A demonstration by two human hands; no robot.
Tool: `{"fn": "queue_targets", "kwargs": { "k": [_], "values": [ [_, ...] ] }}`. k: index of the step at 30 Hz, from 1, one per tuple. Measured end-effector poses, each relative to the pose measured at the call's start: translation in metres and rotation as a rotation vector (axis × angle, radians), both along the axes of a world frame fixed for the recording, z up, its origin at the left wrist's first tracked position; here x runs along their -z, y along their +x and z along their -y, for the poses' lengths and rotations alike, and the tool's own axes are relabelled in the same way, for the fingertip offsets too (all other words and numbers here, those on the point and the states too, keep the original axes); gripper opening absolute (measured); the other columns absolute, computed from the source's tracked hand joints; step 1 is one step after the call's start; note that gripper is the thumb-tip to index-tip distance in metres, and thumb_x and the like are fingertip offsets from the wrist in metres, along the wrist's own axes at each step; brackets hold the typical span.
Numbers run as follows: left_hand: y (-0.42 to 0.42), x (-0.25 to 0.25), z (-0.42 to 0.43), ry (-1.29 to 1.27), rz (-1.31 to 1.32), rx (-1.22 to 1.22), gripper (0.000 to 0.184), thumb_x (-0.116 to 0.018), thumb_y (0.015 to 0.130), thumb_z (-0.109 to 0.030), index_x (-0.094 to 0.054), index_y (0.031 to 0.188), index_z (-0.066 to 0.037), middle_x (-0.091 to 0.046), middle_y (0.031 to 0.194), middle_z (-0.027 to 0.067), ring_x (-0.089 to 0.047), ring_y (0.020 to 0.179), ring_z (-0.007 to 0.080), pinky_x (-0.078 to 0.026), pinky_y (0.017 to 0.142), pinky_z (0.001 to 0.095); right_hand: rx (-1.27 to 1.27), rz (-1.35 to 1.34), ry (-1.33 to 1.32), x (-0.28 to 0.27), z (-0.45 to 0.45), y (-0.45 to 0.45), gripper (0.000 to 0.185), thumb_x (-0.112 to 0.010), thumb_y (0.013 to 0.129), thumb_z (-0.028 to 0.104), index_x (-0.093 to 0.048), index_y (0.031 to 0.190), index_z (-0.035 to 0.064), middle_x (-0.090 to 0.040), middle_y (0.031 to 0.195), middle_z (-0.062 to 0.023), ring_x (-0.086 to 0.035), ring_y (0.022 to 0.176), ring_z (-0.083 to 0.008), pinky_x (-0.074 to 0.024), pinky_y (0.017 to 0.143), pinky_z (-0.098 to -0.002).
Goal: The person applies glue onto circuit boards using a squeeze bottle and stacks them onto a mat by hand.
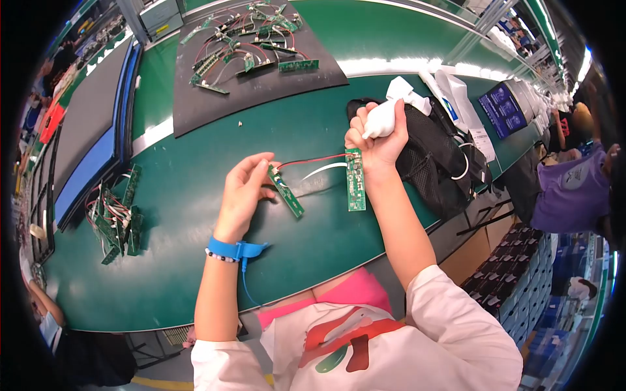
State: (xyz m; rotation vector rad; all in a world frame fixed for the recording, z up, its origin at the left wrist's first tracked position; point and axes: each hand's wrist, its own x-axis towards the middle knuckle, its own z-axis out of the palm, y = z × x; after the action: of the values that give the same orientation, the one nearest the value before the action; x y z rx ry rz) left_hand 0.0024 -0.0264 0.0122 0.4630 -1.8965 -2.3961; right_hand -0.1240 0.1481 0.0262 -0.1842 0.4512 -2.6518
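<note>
Between the thumb and fingers of my left hand is the upper end of a small green circuit board. Red and black wires run from it to a second, longer green board, which hangs upright below my right hand. My right hand is closed around a white bottle with its nozzle pointing down and left. A white wire curves out from the longer board. A blue wrist strap sits on my left wrist.
A dark mat at the back carries several wired boards. More boards lie in a pile at the left of the green table. A black mesh bag is right of my right hand. A person in purple is at far right.
</note>
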Motion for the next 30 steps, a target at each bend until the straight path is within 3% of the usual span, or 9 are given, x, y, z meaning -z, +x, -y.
{"fn": "queue_targets", "kwargs": {
  "k": [3, 5, 7, 10, 13, 15, 18, 30],
  "values": [
    [0.000, 0.004, 0.007, 0.043, -0.028, 0.033, 0.024, -0.044, 0.084, -0.019, -0.050, 0.097, 0.001, -0.057, 0.087, 0.0076, -0.052, 0.068, 0.0072, -0.043, 0.056, 0.0169, 0.059, 0.012, 0.099, -0.006, 0.003, 0.003, 0.043, -0.052, 0.072, 0.043, -0.048, 0.069, 0.0006, -0.030, 0.046, -0.0011, -0.020, 0.034, -0.0080, -0.0151, 0.032, -0.0207],
    [0.000, 0.007, 0.006, 0.025, -0.034, -0.013, 0.023, -0.045, 0.083, -0.016, -0.050, 0.097, 0.002, -0.057, 0.086, 0.0082, -0.053, 0.069, 0.0081, -0.044, 0.058, 0.0178, 0.186, -0.025, 0.343, -0.008, 0.002, 0.003, 0.042, -0.051, 0.074, 0.041, -0.049, 0.073, -0.0011, -0.043, 0.055, -0.0034, -0.022, 0.034, -0.0075, -0.0191, 0.033, -0.0207],
    [-0.002, 0.006, 0.004, -0.058, -0.050, -0.059, 0.023, -0.046, 0.082, -0.014, -0.051, 0.096, 0.002, -0.057, 0.086, 0.0084, -0.053, 0.069, 0.0086, -0.044, 0.059, 0.0184, 0.455, -0.228, 0.605, -0.011, 0.004, 0.003, 0.043, -0.051, 0.074, 0.040, -0.050, 0.075, -0.0022, -0.049, 0.061, -0.0065, -0.034, 0.039, -0.0079, -0.0300, 0.038, -0.0203],
    [-0.002, 0.006, 0.000, -0.113, -0.070, -0.094, 0.023, -0.047, 0.081, -0.012, -0.051, 0.097, 0.003, -0.057, 0.086, 0.0089, -0.053, 0.068, 0.0090, -0.045, 0.059, 0.0190, 0.613, -0.529, 0.496, -0.012, 0.004, 0.010, 0.023, -0.053, 0.077, 0.022, -0.052, 0.074, -0.0015, -0.056, 0.068, -0.0105, -0.054, 0.059, -0.0134, -0.0421, 0.049, -0.0254],
    [-0.003, 0.007, -0.004, -0.112, -0.096, -0.124, 0.020, -0.048, 0.080, -0.008, -0.052, 0.094, 0.005, -0.058, 0.084, 0.0105, -0.054, 0.066, 0.0102, -0.046, 0.057, 0.0190, 0.416, -0.751, 0.492, -0.005, 0.006, 0.022, 0.019, -0.053, 0.076, 0.016, -0.053, 0.073, -0.0026, -0.057, 0.071, -0.0128, -0.054, 0.060, -0.0148, -0.0436, 0.056, -0.0256],
    [-0.004, 0.008, -0.006, -0.087, -0.109, -0.115, 0.020, -0.047, 0.080, -0.008, -0.052, 0.094, 0.005, -0.058, 0.084, 0.0105, -0.054, 0.066, 0.0100, -0.046, 0.057, 0.0191, 0.438, -0.891, 0.675, -0.006, 0.016, 0.036, 0.015, -0.059, 0.069, 0.012, -0.055, 0.068, -0.0025, -0.058, 0.067, -0.0123, -0.054, 0.059, -0.0161, -0.0431, 0.054, -0.0251],
    [-0.003, 0.009, -0.009, -0.074, -0.107, -0.103, 0.020, -0.047, 0.080, -0.008, -0.052, 0.094, 0.006, -0.058, 0.083, 0.0105, -0.054, 0.066, 0.0098, -0.046, 0.057, 0.0192, 0.553, -1.216, 0.745, -0.002, 0.027, 0.035, 0.012, -0.065, 0.060, 0.008, -0.058, 0.062, -0.0011, -0.057, 0.059, -0.0094, -0.051, 0.052, -0.0166, -0.0408, 0.049, -0.0247],
    [-0.002, 0.009, -0.010, -0.041, -0.106, -0.080, 0.021, -0.046, 0.081, -0.009, -0.052, 0.095, 0.006, -0.058, 0.083, 0.0103, -0.053, 0.063, 0.0090, -0.045, 0.057, 0.0191, 0.599, -1.293, 0.824, 0.001, 0.030, 0.035, 0.012, -0.066, 0.059, 0.009, -0.058, 0.062, -0.0001, -0.055, 0.054, -0.0067, -0.046, 0.048, -0.0159, -0.0368, 0.044, -0.0238]
  ]
}}
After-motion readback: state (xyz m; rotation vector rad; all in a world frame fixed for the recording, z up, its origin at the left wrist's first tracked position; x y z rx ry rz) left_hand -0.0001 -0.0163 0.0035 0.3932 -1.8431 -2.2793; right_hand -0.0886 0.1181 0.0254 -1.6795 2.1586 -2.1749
